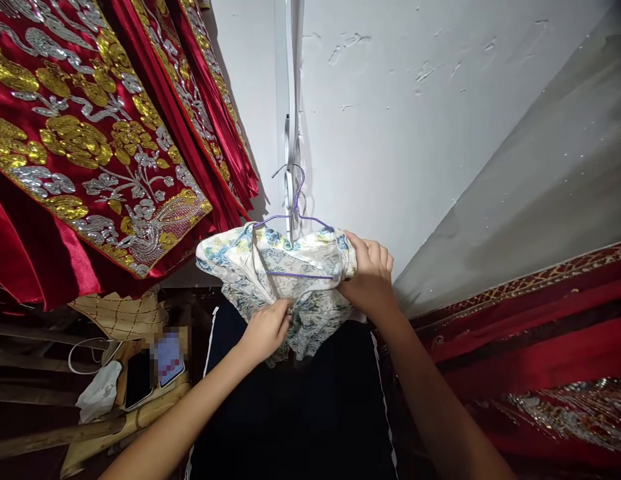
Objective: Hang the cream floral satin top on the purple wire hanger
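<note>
Draping over a purple wire hanger (297, 208), a floral garment (317, 320) in white, blue and yellow is held in the middle of the view, in front of a white wall (390, 133). Its neckline gapes open, so that the hanger's lower bar shows across the inside, while the shoulders rest over the sloping arms. The hook (303, 177) rises above the collar, in front of a pale upright strip (292, 80); whether it is caught on anything cannot be told.

The left hand (270, 330) is closed, fingers curled, pinching the garment's front edge below the neckline. The right hand (371, 273) is clasped around the shoulder on the right, the cloth gripped between thumb and fingers.

Below the garment spreads a dark cloth (290, 420) with white edging down both sides. To the left hang red panels (80, 147) thick with gold and silver sequin work. Under them, on wooden furniture (155, 407), lie a dark-screened phone (139, 380) and, just beside it, a lit phone (169, 360) partly blurred out, with a crumpled white wad (99, 393) and a white cable (73, 357) near. On the right, more red fabric (530, 353) stretches beneath a grey sheet (530, 180).
</note>
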Demonstrator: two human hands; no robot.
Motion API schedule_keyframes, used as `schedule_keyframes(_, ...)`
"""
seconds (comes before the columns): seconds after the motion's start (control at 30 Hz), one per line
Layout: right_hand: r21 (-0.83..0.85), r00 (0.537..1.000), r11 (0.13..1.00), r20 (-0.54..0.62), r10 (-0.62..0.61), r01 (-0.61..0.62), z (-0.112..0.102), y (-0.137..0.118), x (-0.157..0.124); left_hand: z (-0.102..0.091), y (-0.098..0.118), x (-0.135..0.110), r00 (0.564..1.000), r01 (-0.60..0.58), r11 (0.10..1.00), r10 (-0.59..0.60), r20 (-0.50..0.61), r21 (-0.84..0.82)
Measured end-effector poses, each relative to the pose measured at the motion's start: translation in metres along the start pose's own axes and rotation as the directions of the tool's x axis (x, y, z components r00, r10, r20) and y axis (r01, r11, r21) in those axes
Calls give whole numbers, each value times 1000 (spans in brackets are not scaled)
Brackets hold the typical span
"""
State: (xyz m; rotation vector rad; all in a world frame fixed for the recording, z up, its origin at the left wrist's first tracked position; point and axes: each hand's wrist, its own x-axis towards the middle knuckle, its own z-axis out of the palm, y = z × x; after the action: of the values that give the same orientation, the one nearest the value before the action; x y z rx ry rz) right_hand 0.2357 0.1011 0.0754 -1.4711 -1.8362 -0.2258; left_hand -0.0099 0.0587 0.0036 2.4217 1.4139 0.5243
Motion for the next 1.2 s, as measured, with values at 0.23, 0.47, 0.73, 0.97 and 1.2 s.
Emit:
schedule_keyframes(0.23, 37, 998, 999, -51, 30, -28, 22, 17, -4, 8, 6, -9, 997, -31, 1000, 31, 74, 3)
schedule_keyframes(0.47, 374, 968, 919, -160, 192, -121, 28, 4, -56, 7, 20, -9, 996, -38, 978, 54, 72, -204)
schedule_keyframes(0.73, 637, 874, 656, 480, 73, -404, 83, -14, -144, 21, 25, -6, 992, -80, 937, 110, 68, -341)
schedule_keyframes(0.97, 694, 874, 602, 485, 16, -396, 82, -24, -133, 21, 32, -5, 998, -27, 832, -8, -61, -553)
schedule_keyframes(1.2, 686, 863, 545, 478, 160, -481, 90, -22, -136, 28, 33, -11, 966, 45, 673, -218, -139, -738)
